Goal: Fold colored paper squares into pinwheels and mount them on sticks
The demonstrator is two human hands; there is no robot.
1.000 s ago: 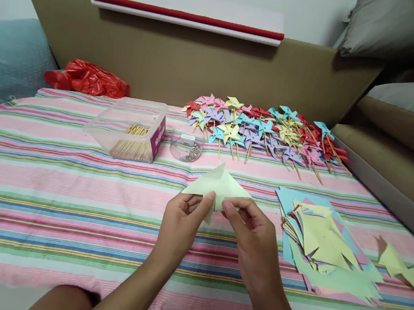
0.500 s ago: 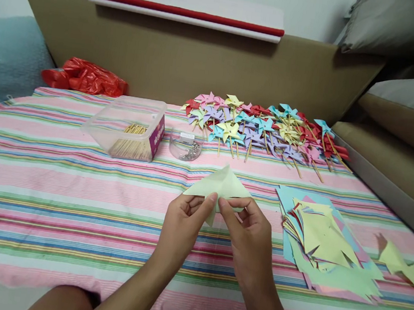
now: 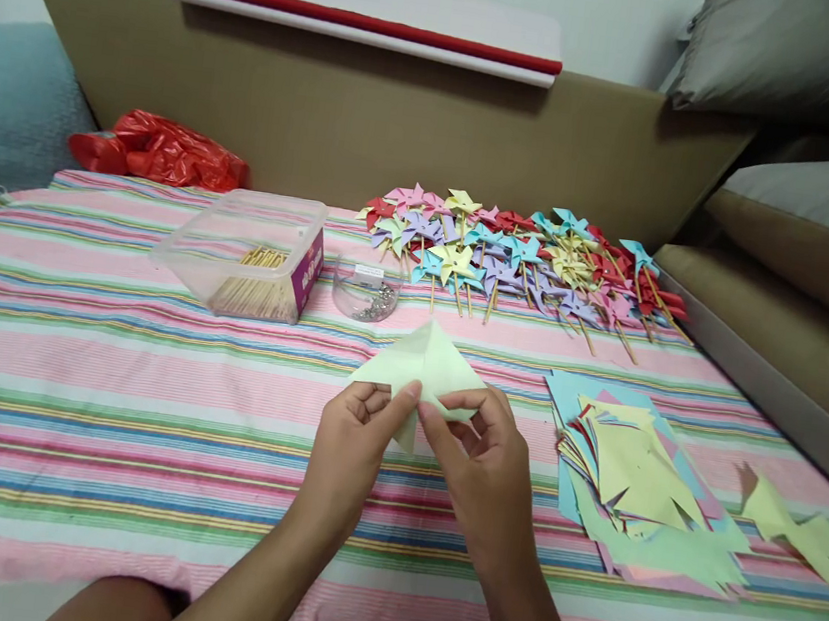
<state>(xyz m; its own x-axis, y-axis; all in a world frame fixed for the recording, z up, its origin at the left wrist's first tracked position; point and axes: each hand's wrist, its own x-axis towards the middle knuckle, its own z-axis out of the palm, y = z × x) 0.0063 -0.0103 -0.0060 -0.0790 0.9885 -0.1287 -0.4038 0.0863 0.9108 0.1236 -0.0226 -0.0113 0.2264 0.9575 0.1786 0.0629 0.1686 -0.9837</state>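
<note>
Both my hands hold a light green cut paper square [image 3: 424, 362] just above the striped cloth [image 3: 109, 394]. My left hand [image 3: 350, 449] pinches its near middle with thumb and forefinger. My right hand [image 3: 480, 470] pinches the same spot from the right, fingertips almost touching the left thumb. The paper's flaps rise into a peak pointing away from me. A stack of cut coloured paper squares [image 3: 640, 479] lies just right of my right hand.
A heap of finished paper pinwheels on sticks [image 3: 519, 258] lies at the far side. A clear box of wooden sticks [image 3: 244, 254] and a small clear cup of pins [image 3: 370, 290] stand at far left. A red plastic bag [image 3: 158, 148] and a loose green paper [image 3: 802, 534] lie at the edges.
My right fingers have slid left along the paper toward my left thumb. The view has shifted slightly, so everything sits a little further left.
</note>
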